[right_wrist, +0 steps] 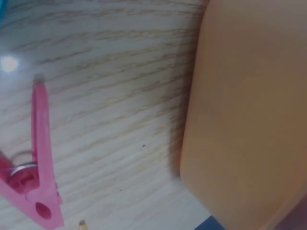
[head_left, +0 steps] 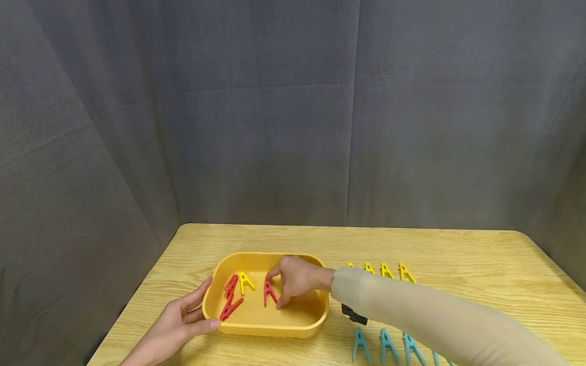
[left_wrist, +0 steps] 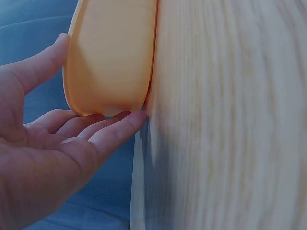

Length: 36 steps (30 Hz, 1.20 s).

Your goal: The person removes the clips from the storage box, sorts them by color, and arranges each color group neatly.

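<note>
Head view. The right hand (head_left: 295,281) reaches into the yellow tray (head_left: 320,315); its sleeve (head_left: 426,317) covers part of the row of blue pegs (head_left: 386,345) at the near edge, the last of which is cut off by the frame. A small black object (head_left: 354,314) shows just under the wrist, too small to identify. The fingers curl down around the top of a red peg (head_left: 269,293), which stands on its legs on the tray floor directly beneath the fingertips. To the left of those fingers lie two more red pegs (head_left: 230,297) and one yellow peg (head_left: 245,282), all inside the tray. Behind the forearm, a row of yellow pegs (head_left: 384,270) stands on the wooden table (head_left: 458,254). The left hand (head_left: 180,320) rests against the tray's near-left corner with straight fingers, the thumb on the rim, gripping nothing.

Left wrist view. The image is blurred. The left hand (left_wrist: 53,158) lies palm open, with fingertips (left_wrist: 129,120) touching the tray's rounded outer wall (left_wrist: 110,57); the table top (left_wrist: 225,115) runs beside them.

Right wrist view. No fingers are visible, so the hold cannot be judged here. A pink-red peg (right_wrist: 36,167), cut off at the left edge, shows a metal spring and a hole in one leg. It appears to lie on wood grain beside an orange-yellow surface (right_wrist: 249,110); which surface it rests on is hard to make out.
</note>
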Available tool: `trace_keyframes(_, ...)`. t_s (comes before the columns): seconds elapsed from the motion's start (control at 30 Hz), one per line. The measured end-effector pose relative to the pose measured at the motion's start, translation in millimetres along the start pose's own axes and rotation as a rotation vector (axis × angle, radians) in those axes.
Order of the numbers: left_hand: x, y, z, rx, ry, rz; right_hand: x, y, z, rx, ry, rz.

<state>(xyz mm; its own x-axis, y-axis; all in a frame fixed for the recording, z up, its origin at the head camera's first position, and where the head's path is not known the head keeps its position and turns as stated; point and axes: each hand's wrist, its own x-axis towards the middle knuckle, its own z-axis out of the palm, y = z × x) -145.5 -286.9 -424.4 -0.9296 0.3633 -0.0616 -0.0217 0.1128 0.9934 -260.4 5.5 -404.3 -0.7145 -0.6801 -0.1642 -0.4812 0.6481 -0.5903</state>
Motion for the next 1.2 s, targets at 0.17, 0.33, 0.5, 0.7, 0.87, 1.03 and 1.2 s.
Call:
trace_keyframes(0.17, 0.2, 0.6, 0.0, -0.006, 0.003, -0.007, 0.7, 2.1, 1.2, 0.020, -0.010, 0.004)
trace_keyframes(0.33, 0.6, 0.0, 0.1, -0.004, 0.008, -0.007, 0.5, 1.9, 0.9, 0.055, -0.014, 0.011)
trace_keyframes(0.5, 0.9, -0.4, 0.0, -0.004, 0.011, -0.001, -2.6, -1.8, -2.8, 0.120, -0.013, 0.014)
trace_keyframes(0.7, 0.2, -0.8, -0.5, 0.000, 0.013, 0.000, -9.1, -7.1, -7.9, 0.155, -0.005, 0.010)
trace_keyframes(0.87, 1.7, -1.4, -1.7, -0.004, 0.014, -0.001, -13.9, -9.5, -12.1, 0.164, 0.005, 0.004)
trace_keyframes(1.03, 2.3, -1.5, -2.4, -0.023, 0.024, -0.025, -20.7, -12.1, -19.3, 0.176, 0.023, -0.030)
trace_keyframes(1.2, 2.7, -1.4, -2.2, -0.029, 0.043, -0.049, -30.6, -13.4, -28.5, 0.206, 0.025, -0.083)
